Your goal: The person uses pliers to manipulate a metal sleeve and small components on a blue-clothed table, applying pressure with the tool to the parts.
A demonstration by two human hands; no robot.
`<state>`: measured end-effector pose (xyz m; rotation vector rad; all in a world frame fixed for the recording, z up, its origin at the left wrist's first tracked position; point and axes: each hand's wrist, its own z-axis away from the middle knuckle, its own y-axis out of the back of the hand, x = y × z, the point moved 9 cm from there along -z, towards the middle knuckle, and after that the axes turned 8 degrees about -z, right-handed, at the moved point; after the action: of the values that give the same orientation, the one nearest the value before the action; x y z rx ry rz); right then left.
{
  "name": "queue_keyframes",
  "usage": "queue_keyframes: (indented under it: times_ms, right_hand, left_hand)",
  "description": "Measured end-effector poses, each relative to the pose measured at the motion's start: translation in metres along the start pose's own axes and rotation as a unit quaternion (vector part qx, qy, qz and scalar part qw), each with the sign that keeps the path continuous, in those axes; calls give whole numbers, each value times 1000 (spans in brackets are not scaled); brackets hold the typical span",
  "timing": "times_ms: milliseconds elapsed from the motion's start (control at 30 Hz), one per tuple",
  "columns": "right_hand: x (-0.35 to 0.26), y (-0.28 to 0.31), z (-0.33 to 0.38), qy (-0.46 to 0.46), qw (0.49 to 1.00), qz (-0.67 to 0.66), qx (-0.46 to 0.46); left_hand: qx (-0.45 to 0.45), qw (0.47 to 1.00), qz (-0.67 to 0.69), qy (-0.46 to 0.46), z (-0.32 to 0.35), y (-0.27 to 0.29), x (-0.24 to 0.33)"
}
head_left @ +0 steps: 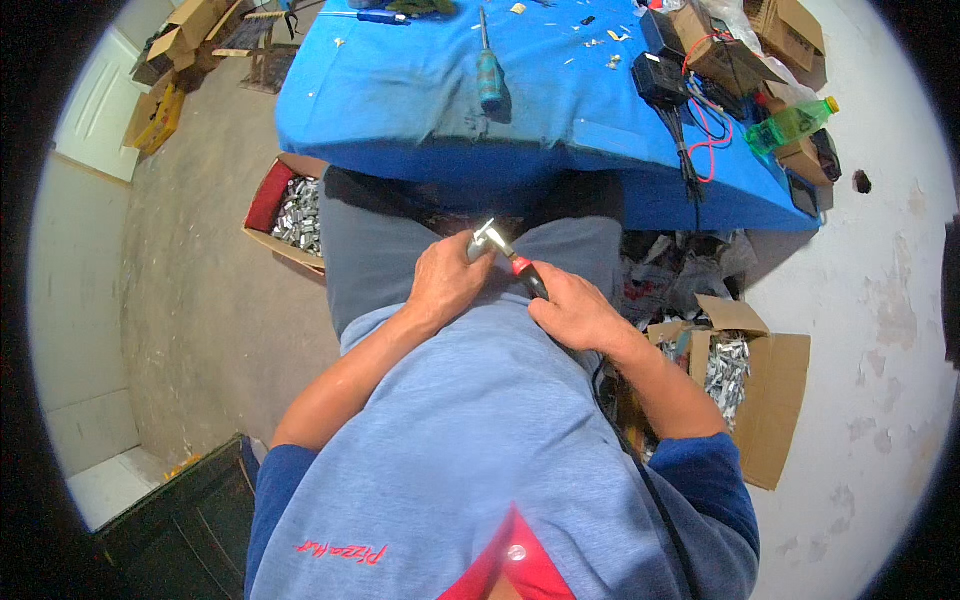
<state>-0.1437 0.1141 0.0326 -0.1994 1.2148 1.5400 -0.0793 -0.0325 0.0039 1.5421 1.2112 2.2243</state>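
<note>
Fingers [466, 256] of L hand [446, 277] clamped on silver metal part [478, 246] over lap [575, 245]; R hand [577, 310] wrapped round blk/red-handled tool [537, 284], head near part. Prob mid-job on 1 pc; boxed pcs [298, 215]: done vs left, can't tell.

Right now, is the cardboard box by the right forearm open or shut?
Open: the cardboard box has flaps folded outward, and silvery metal pieces show inside.
</note>
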Motion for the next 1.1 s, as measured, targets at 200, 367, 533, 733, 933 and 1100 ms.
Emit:
queue_keyframes:
  times_ms: [200,367,533,733,933,1100]
  right_hand:
    - [-1,1,-1,3,999,-28,-34]
    - [5,-3,4,-23,998,-32,-57]
    - [1,-4,4,-5,998,-43,-51]
    - [2,-5,1,4,998,-48,-33]
    - [0,-3,3,-8,999,-45,-30]
    - [1,-2,3,21,999,-47,3]
  left_hand:
    - [24,999,-22,-20,0,2,2]
    - [20,999,-21,-16,-1,0,-1]
    - [23,999,-28,-8,-2,0,-3]
    - [31,999,-34,-10,-3,0,-4]
    - [34,999,-33,-17,-2,2,-1]
    - [38,998,-47,-20,-3,2,-2]
